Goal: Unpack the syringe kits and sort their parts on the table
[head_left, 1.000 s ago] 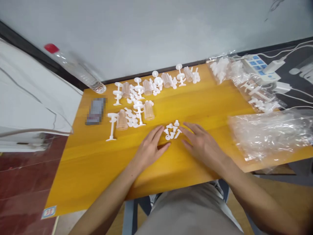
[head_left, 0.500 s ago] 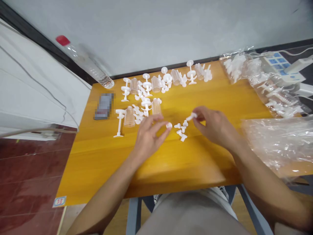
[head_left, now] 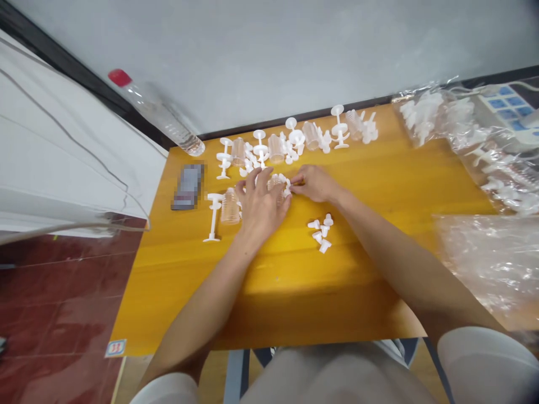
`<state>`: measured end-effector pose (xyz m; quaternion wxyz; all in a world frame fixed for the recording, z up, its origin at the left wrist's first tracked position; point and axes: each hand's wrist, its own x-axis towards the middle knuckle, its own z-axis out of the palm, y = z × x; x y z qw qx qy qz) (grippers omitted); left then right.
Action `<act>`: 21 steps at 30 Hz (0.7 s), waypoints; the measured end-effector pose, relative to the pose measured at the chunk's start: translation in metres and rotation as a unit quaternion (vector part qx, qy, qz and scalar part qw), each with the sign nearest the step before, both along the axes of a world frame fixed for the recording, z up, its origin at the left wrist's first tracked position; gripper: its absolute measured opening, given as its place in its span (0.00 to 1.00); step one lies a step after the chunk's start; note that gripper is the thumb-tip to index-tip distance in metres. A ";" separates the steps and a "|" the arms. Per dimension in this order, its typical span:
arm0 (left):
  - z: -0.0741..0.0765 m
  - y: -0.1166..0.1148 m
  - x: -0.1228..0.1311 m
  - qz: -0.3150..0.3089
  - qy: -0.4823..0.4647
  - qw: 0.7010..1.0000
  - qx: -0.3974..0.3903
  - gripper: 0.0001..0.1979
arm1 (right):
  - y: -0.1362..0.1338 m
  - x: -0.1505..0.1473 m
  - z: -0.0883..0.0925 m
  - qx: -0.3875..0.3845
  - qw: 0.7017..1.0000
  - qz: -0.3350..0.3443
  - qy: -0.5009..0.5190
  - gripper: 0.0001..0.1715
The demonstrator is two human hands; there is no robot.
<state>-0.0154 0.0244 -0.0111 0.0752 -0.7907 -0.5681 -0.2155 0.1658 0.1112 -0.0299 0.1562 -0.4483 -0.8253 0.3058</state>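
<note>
Broadly: yellow bench (head_left: 379, 185), against a grey wall. Crumpled clear bags (head_left: 484, 252) on the right side, some with white parts inside. Water bottle (head_left: 160, 115) lying at the far left corner, a blurred dark card (head_left: 188, 186) just near of it. Far row of parts (head_left: 295, 137) along the back edge.

Left hand (head_left: 261, 207) is half closed, fingers and thumb curled about a ribbed clear vial (head_left: 275, 182) standing left of centre. Right hand (head_left: 315, 183) is just to its right, fingertips drawn together, seemingly pinching a small white piece (head_left: 287, 187) against the vial; the grip itself is too small to confirm.

Step in hand, as I judge it: bringing piece to vial. Seating it would call for a steady vial and a fine, aligned pinch.

Loose white caps (head_left: 320, 231) lie near and right of the hands, apart from them.
</note>
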 end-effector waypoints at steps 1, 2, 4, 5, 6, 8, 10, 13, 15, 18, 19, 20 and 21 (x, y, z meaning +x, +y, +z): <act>0.002 -0.009 -0.002 -0.018 -0.017 1.000 0.005 0.10 | 0.000 -0.002 0.005 0.004 1.000 0.015 -0.010 0.13; 0.004 -0.018 -0.004 -0.045 -0.037 0.998 0.002 0.10 | -0.002 -0.001 0.012 0.011 0.999 0.024 -0.023 0.12; 0.003 -0.038 -0.005 -0.115 -0.078 0.990 -0.034 0.10 | -0.013 0.006 0.028 0.024 0.998 0.024 -0.059 0.11; 0.001 -0.046 -0.004 -0.146 -0.092 0.983 -0.060 0.10 | -0.023 0.014 0.035 0.028 0.997 0.010 -0.076 0.12; -0.003 -0.052 -0.002 -0.168 -0.100 0.977 -0.086 0.11 | -0.036 0.023 0.042 0.030 0.995 -0.008 -0.091 0.14; -0.012 -0.058 0.003 -0.192 -0.097 0.969 -0.119 0.15 | -0.067 0.044 0.049 0.034 0.993 -0.037 -0.107 0.14; -0.022 -0.057 0.010 -0.203 -0.086 0.967 -0.126 0.19 | -0.099 0.062 0.048 0.042 0.994 -0.042 -0.093 0.14; -0.033 -0.048 0.019 -0.193 -0.074 0.970 -0.129 0.16 | -0.130 0.077 0.032 0.068 0.995 -0.027 -0.073 0.15; -0.033 -0.044 0.022 -0.170 -0.072 0.974 -0.128 0.12 | -0.134 0.079 0.021 0.084 0.993 -0.013 -0.085 0.19; -0.021 -0.039 0.020 -0.154 -0.060 0.982 -0.092 0.09 | -0.122 0.075 0.014 0.081 0.990 -0.012 -0.112 0.19; -0.015 -0.036 0.019 -0.151 -0.043 0.985 -0.075 0.09 | -0.117 0.074 0.015 0.076 0.990 -0.021 -0.117 0.17; -0.009 -0.032 0.019 -0.145 -0.017 0.987 -0.062 0.10 | -0.111 0.072 0.017 0.071 0.990 -0.029 -0.121 0.16; -0.004 -0.027 0.018 -0.138 0.014 0.989 -0.055 0.10 | -0.107 0.071 0.019 0.067 0.990 -0.034 -0.123 0.14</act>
